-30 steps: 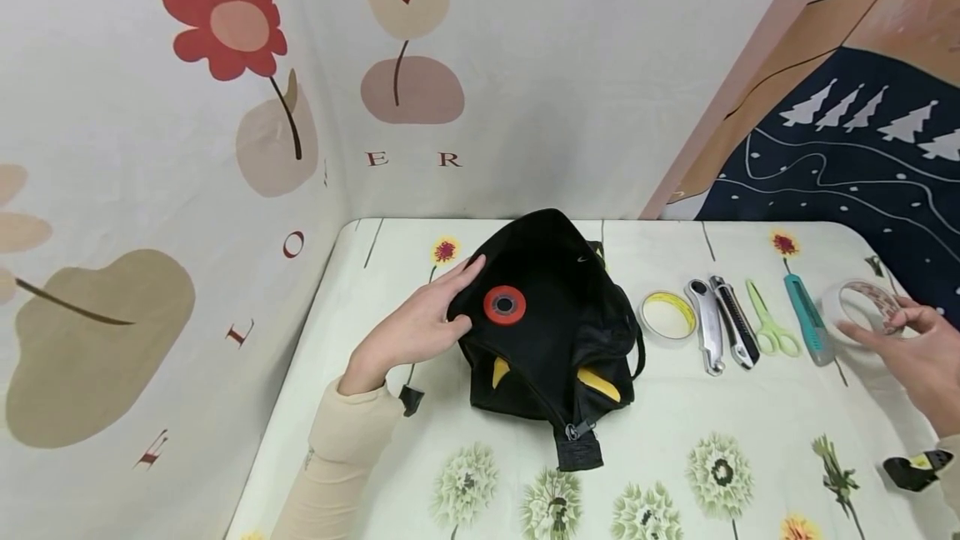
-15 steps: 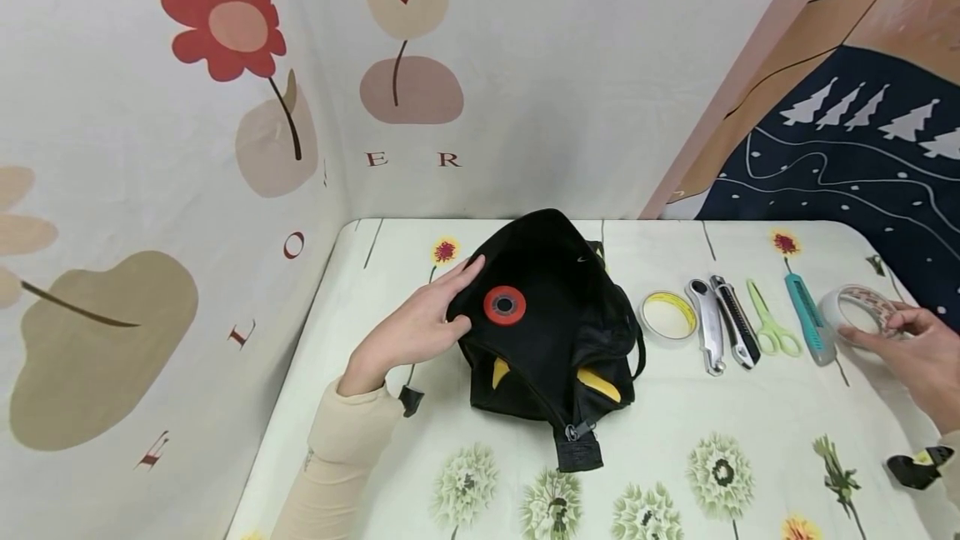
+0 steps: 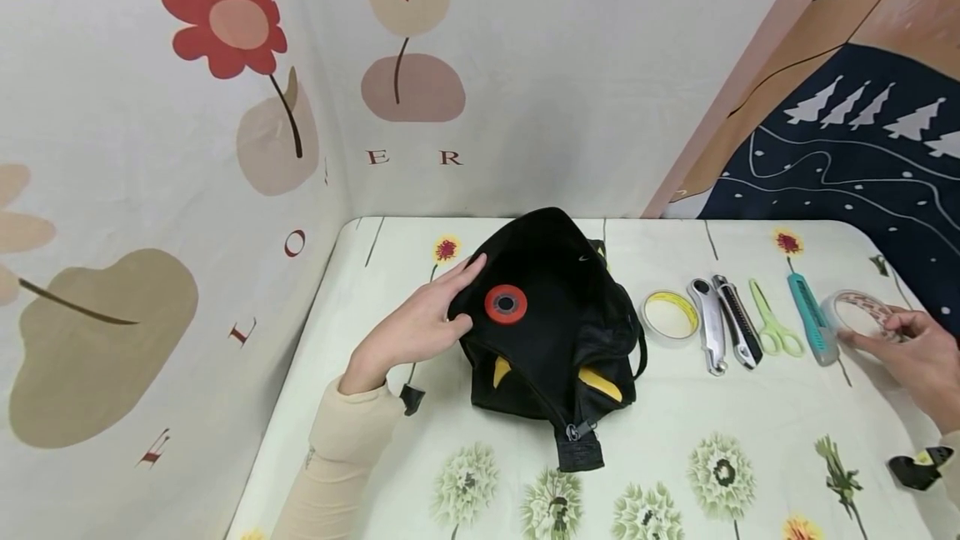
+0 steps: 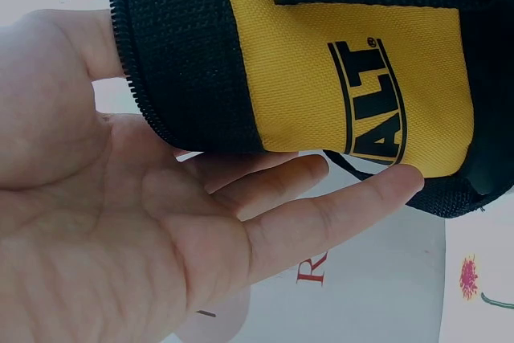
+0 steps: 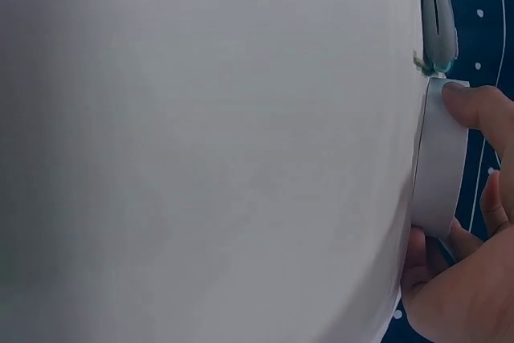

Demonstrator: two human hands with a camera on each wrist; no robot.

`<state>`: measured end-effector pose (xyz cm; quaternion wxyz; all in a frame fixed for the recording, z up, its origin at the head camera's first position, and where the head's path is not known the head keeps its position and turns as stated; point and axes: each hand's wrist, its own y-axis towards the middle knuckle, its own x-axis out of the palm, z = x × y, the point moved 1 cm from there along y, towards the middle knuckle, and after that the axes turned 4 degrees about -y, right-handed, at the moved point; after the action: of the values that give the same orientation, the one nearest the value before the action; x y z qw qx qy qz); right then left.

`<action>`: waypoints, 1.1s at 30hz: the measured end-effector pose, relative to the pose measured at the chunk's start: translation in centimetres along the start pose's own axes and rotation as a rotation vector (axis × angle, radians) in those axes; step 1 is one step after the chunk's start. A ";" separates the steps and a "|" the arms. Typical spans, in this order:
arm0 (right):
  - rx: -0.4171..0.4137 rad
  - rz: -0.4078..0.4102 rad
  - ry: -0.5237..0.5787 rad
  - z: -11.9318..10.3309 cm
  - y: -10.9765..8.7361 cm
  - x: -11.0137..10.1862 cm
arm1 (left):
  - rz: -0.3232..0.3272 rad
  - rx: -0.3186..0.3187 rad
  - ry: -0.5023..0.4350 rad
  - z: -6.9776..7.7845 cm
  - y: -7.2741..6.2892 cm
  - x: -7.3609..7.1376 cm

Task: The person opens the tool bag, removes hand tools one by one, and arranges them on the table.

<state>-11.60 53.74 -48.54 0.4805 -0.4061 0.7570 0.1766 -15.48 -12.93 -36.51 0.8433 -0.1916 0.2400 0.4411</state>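
A black and yellow zippered tool bag [image 3: 555, 357] stands on the table with its mouth spread, a red disc with a dark centre [image 3: 506, 304] showing inside it. My left hand [image 3: 420, 319] holds the bag's left rim, thumb inside and fingers along the yellow outer side [image 4: 361, 86]. At the far right, a roll of whitish tape [image 3: 832, 311] is gripped between the thumb and fingers of my right hand [image 3: 911, 352]. In the right wrist view the tape roll [image 5: 440, 158] appears edge-on, thumb on one side and fingers at the other.
Between bag and right hand lie a yellow-cored tape roll [image 3: 670, 315], a silver utility knife [image 3: 707, 325], a black and silver cutter [image 3: 737, 322], green scissors [image 3: 772, 323] and a teal cutter [image 3: 812, 319]. A printed cloth wall [image 3: 525, 148] rises behind the table.
The tape roll and my right fingers have shifted very slightly toward me. My left hand and the bag stay as they were.
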 end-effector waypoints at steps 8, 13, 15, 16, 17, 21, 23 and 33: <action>-0.057 -0.011 -0.004 0.2 0.0 -0.2 | -0.002 0.001 0.009 0.1 0.1 0.0; -0.031 -0.033 0.062 -0.5 -0.6 -0.2 | 0.003 0.008 0.018 -0.1 0.2 0.2; -0.033 -0.029 0.072 -0.7 -0.8 -0.2 | 0.005 0.011 0.021 -0.2 0.3 0.2; -0.036 -0.022 0.066 -0.7 -0.9 -0.2 | 0.005 0.010 0.021 -0.2 0.3 0.2; -0.037 -0.012 0.056 -0.7 -0.9 -0.2 | 0.004 0.008 0.021 -0.2 0.3 0.2; -0.038 0.025 0.036 -0.8 -1.0 -0.3 | 0.002 0.006 0.021 0.0 0.1 0.1; -0.040 0.044 0.030 -0.8 -1.1 -0.5 | 0.002 0.005 0.020 0.0 0.1 0.1; -0.201 0.213 0.115 -4.3 -3.3 0.5 | 0.010 0.005 0.022 0.0 -0.1 0.1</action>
<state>-11.58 48.67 -46.53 0.3716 -0.3790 0.8007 0.2779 -15.37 -12.87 -36.58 0.8389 -0.1929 0.2513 0.4425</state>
